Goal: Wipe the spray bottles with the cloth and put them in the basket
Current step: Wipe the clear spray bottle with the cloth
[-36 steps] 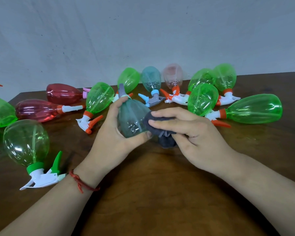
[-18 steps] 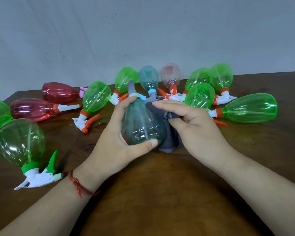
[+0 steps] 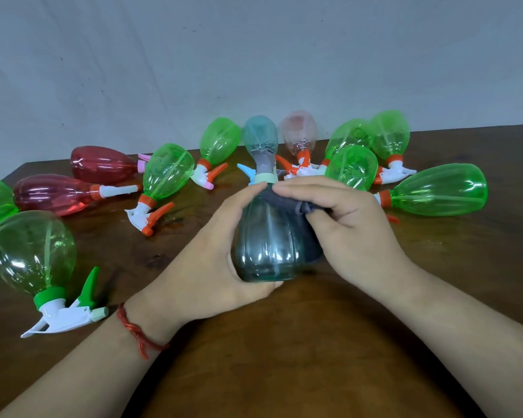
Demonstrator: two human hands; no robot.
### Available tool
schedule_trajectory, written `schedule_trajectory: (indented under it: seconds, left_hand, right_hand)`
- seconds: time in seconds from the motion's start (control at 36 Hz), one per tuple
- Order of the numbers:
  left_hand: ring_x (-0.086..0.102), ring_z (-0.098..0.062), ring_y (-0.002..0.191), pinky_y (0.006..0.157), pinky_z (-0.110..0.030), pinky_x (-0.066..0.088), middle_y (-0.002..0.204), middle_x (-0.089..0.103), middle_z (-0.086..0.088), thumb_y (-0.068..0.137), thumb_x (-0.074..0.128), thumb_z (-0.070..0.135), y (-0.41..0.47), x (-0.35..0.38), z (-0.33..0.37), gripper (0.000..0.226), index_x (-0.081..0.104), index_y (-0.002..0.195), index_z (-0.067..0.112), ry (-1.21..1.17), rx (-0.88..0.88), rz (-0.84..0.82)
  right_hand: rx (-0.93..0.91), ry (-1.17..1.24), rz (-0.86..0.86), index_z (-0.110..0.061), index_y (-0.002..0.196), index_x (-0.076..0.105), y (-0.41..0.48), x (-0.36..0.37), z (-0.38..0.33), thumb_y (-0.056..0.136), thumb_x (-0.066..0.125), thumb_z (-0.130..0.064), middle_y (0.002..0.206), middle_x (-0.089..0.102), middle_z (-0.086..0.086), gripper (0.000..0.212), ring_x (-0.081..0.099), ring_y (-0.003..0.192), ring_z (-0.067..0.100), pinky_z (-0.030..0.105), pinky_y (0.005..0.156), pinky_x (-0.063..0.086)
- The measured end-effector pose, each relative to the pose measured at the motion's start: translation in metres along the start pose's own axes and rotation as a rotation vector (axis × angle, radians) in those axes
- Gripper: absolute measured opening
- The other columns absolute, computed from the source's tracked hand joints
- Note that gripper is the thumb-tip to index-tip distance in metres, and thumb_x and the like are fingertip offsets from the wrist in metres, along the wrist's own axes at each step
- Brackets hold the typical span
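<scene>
A teal see-through spray bottle (image 3: 267, 251) stands nearly upright at the middle of the wooden table (image 3: 284, 357), its grey spray head pointing away from me. My left hand (image 3: 212, 254) grips the bottle's body from the left, thumb under its base. My right hand (image 3: 347, 224) holds a dark grey cloth (image 3: 302, 215) against the bottle's right shoulder, near the neck. Most of the cloth is hidden between my hand and the bottle. No basket is in view.
Several green, red, pink and teal spray bottles lie on their sides in an arc behind and left of my hands, such as a green bottle (image 3: 32, 251) at near left and a green bottle (image 3: 438, 190) at right. A grey wall stands behind the table.
The teal bottle has been turned from lying tilted to nearly upright and drawn closer. My right hand with the cloth has slid up from the bottle's side to its shoulder.
</scene>
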State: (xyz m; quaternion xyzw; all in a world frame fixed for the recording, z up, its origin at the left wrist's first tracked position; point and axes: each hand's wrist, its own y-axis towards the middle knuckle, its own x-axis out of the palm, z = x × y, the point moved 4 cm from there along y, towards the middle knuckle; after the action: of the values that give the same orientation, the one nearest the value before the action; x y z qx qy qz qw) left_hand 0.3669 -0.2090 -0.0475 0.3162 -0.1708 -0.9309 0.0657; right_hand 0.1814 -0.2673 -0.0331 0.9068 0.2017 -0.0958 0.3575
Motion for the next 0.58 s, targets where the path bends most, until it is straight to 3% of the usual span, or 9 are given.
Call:
schedule_trajectory:
  seconds: [0.03,0.06,0.08,0.14,0.22,0.39,0.58]
  left_hand:
    - [0.064,0.012,0.08,0.072,0.001,0.045,0.135,0.063,0.003,0.101,0.072,0.009,-0.004,0.004,0.016,0.052,0.053,0.149,0.007,0.116,0.03,-0.064]
    - [0.063,0.022,0.095,0.082,0.002,0.044,0.137,0.063,0.01,0.093,0.082,0.006,-0.015,0.01,0.024,0.062,0.053,0.147,0.013,0.157,0.033,-0.157]
    - [0.058,0.022,0.116,0.096,-0.002,0.043,0.143,0.06,0.018,0.083,0.092,0.012,-0.028,0.007,0.02,0.083,0.049,0.153,0.018,0.106,-0.007,-0.103]
    - [0.053,-0.003,0.142,0.117,-0.026,0.045,0.153,0.055,0.017,0.073,0.1,0.025,-0.035,-0.002,0.012,0.108,0.038,0.161,0.028,0.071,-0.015,-0.052]
    - [0.055,-0.012,0.143,0.119,-0.04,0.047,0.155,0.053,0.013,0.071,0.099,0.03,-0.023,-0.011,0.001,0.109,0.037,0.161,0.031,-0.046,-0.027,0.075]
    - [0.059,-0.01,0.137,0.115,-0.039,0.051,0.149,0.058,0.013,0.071,0.1,0.034,-0.023,-0.017,-0.009,0.106,0.04,0.158,0.037,-0.035,-0.081,0.142]
    - [0.06,-0.01,0.135,0.113,-0.039,0.053,0.147,0.058,0.013,0.071,0.1,0.036,-0.021,-0.016,-0.009,0.105,0.038,0.157,0.038,-0.038,-0.106,0.166]
  right_hand:
    - [-0.033,-0.036,-0.016,-0.018,0.12,0.078,-0.002,0.001,-0.002,0.088,0.05,0.022,0.127,0.072,-0.011,0.059,0.064,0.125,0.004,0.016,0.108,0.045]
    - [-0.058,-0.067,-0.033,-0.017,0.122,0.078,-0.003,0.002,-0.003,0.087,0.05,0.021,0.129,0.072,-0.01,0.059,0.063,0.126,0.004,0.014,0.108,0.044]
    - [-0.08,-0.096,-0.051,-0.016,0.124,0.077,-0.004,0.003,-0.004,0.086,0.049,0.02,0.131,0.071,-0.009,0.06,0.063,0.126,0.004,0.014,0.108,0.043]
    - [-0.122,-0.147,-0.084,-0.016,0.126,0.077,-0.005,0.004,-0.006,0.085,0.048,0.018,0.135,0.07,-0.007,0.061,0.061,0.128,0.003,0.015,0.11,0.043]
    - [-0.183,-0.171,-0.131,-0.015,0.126,0.077,-0.007,0.006,-0.009,0.084,0.05,0.017,0.137,0.069,-0.005,0.06,0.062,0.129,0.005,0.019,0.108,0.047]
    - [-0.254,-0.188,-0.174,-0.013,0.125,0.078,-0.01,0.007,-0.014,0.087,0.052,0.014,0.138,0.069,-0.002,0.053,0.066,0.125,0.01,0.03,0.102,0.056]
    - [-0.247,-0.209,-0.176,-0.014,0.124,0.078,-0.011,0.008,-0.011,0.086,0.051,0.014,0.139,0.069,-0.003,0.054,0.063,0.129,0.007,0.026,0.105,0.053]
